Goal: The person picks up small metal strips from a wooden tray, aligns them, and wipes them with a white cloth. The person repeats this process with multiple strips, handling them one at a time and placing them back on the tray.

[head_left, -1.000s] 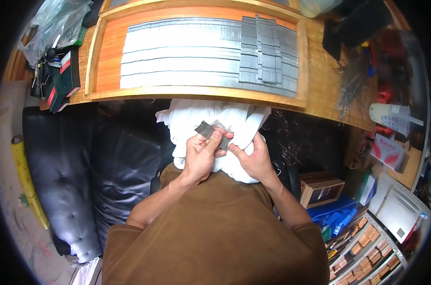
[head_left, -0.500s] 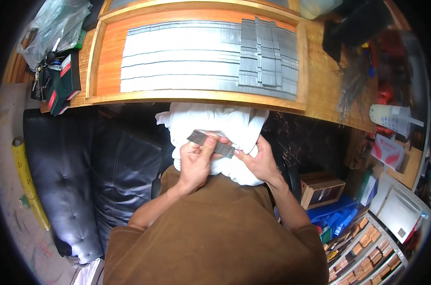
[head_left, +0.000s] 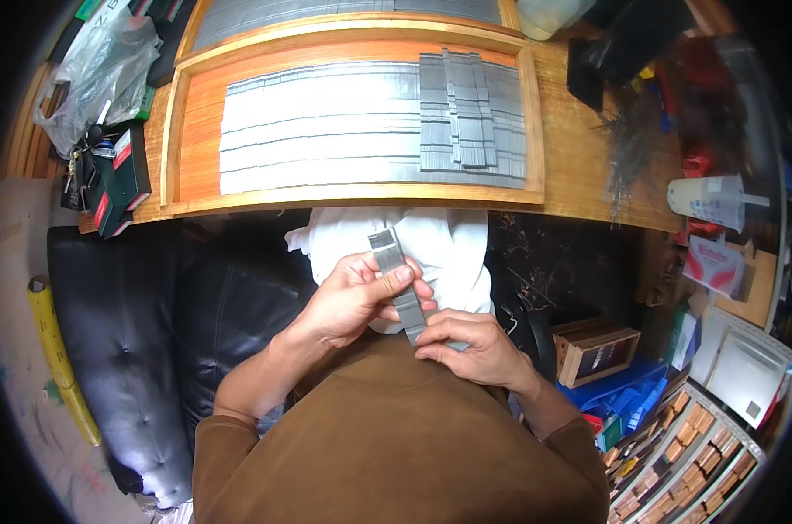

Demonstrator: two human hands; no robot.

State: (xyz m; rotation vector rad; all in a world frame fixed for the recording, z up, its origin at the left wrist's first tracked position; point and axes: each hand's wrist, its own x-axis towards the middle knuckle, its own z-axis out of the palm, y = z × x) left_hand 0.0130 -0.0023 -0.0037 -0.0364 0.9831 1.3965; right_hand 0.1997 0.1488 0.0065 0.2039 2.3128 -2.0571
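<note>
My left hand [head_left: 352,301] is closed around the middle of a narrow stack of thin grey metal strips [head_left: 384,244], its thumb pressed flat along the top. The stack slants, with its upper end sticking out past my fingers. At its lower end, my right hand [head_left: 479,345] pinches the strips between thumb and bent fingers; part of that end is hidden. Beneath both hands a white cloth [head_left: 448,253] lies over my lap. Beyond it, a wooden tray [head_left: 352,196] with an orange bottom holds rows of similar grey strips [head_left: 326,122], with more bundles [head_left: 457,109] laid on top at the right.
A second tray of strips [head_left: 300,26] stands behind. Green-and-red boxes [head_left: 116,188] and a plastic bag [head_left: 107,79] sit at the table's left. Loose dark wires [head_left: 627,157] and a drink cup [head_left: 706,199] are at the right. A black padded seat [head_left: 116,341] stands to my left.
The stack has turned from lying nearly crosswise to pointing steeply away from me. My right hand has come nearer my body, to the stack's lower end. The view has shifted slightly.
</note>
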